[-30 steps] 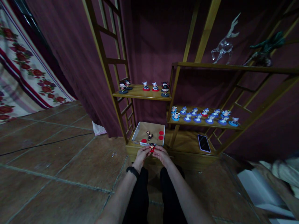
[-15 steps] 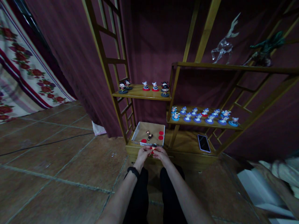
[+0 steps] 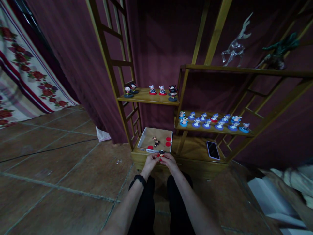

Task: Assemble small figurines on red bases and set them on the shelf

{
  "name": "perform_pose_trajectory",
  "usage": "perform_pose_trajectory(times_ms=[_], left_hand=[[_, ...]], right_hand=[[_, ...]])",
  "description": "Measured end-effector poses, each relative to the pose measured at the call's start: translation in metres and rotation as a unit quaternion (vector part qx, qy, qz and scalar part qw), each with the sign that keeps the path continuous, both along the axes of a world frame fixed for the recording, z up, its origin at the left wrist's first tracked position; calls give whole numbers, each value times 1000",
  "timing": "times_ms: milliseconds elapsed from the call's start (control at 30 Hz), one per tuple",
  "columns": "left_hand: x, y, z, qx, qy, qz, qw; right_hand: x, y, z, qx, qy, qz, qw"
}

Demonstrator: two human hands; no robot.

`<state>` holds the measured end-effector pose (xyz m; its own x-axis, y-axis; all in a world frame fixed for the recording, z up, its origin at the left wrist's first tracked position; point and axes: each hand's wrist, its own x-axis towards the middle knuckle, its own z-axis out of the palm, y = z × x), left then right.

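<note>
Between my two hands is a small black-haired figurine [image 3: 161, 153] with red at its lower part. My left hand [image 3: 151, 162] grips it from the left with closed fingers, and my right hand [image 3: 169, 161] pinches it from the other side. The fingers partly cover its lower part. Just beyond my hands, a shallow white-edged box [image 3: 160, 131] stands on the low wooden shelf. In it lie small dark figurines [image 3: 156, 142] and round red bases, one red base [image 3: 168, 144] being at the right side.
Figurines on bases stand on the upper left shelf [image 3: 144, 96], and several blue and purple ones [image 3: 206, 123] on the right shelf. A phone [image 3: 213, 150] lies at lower right. Above are a clear deer statue [image 3: 234, 49] and a green statue [image 3: 281, 49]. White boxes [image 3: 271, 199] sit far right.
The figurine between my hands has tilted a little, its head turning slightly. My hands stay in nearly the same place in front of the box.
</note>
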<state>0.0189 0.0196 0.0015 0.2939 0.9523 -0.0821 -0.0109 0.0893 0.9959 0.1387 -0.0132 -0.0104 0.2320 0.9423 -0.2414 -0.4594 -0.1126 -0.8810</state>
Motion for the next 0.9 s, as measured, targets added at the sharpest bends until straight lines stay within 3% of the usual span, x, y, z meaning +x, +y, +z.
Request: perform_pose_trajectory(times_ms=[200,367,600,767,900], left_hand=[[1,-2,2,45,23,-19,999],[5,-5,4,138,95,-50,985],[5,-17,8,285,313,-10,906],[6,-29,16,301,420,-16,856],[6,-33,19,346,447,-17,825]], right_hand=[[1,-1,-1,9,19,2,1000],[6,-2,-4,27,34,8,999],[9,-2,-6,25,33,13,999],[9,-4,-5,23,13,11,1000],[9,-6,-3,31,14,17,999]])
